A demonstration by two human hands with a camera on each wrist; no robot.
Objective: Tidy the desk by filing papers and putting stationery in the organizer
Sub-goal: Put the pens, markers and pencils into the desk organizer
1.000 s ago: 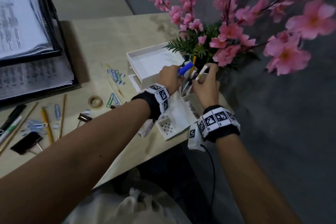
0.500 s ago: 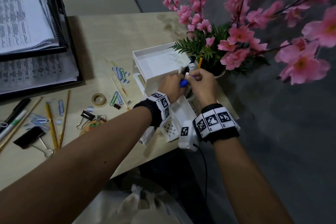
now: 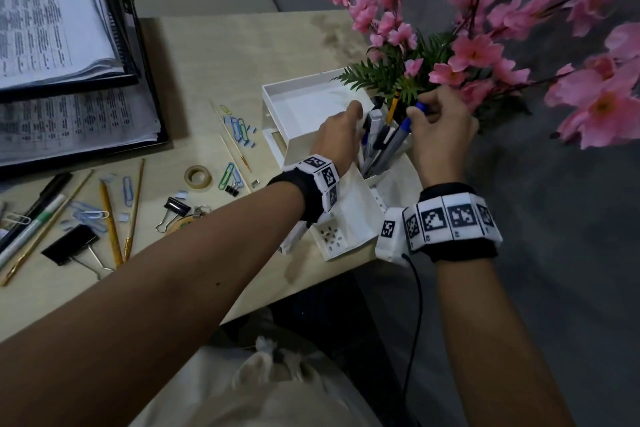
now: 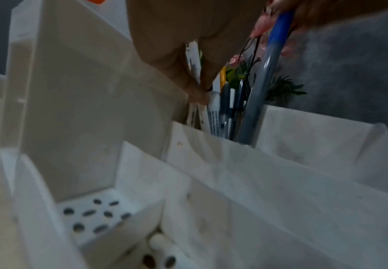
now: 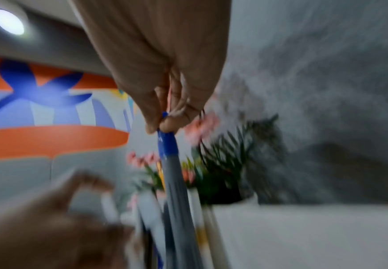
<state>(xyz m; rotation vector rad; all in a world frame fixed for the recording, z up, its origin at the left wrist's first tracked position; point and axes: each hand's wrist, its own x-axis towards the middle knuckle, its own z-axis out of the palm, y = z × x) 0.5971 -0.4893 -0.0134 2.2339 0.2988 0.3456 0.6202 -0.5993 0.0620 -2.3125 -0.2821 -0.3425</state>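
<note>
The white organizer [image 3: 298, 94] stands at the desk's right edge, and its pen compartment holds several pens [image 3: 372, 135]. My right hand [image 3: 415, 111] pinches the blue cap of a grey marker [image 3: 393, 147] that leans in that compartment. The right wrist view shows the same pinch, with my right hand [image 5: 163, 123] atop the marker [image 5: 176, 182]. My left hand [image 3: 358, 114] reaches into the compartment from the left. In the left wrist view my left hand [image 4: 198, 94] pinches a white pen [image 4: 194, 60] beside the marker [image 4: 255, 109]. The organizer's wall [image 4: 73, 109] fills the left of that view.
Loose paper clips [image 3: 239, 126], a tape roll [image 3: 198, 176], binder clips [image 3: 71, 244], pencils [image 3: 110, 222] and markers [image 3: 34, 210] lie on the desk [image 3: 214, 55]. A black paper tray [image 3: 119, 21] with printed sheets stands far left. Pink flowers [image 3: 478, 52] overhang the organizer.
My hands, which met over the pen compartment, have drawn apart. The blue-capped marker has passed from my left hand to my right and now leans in the compartment.
</note>
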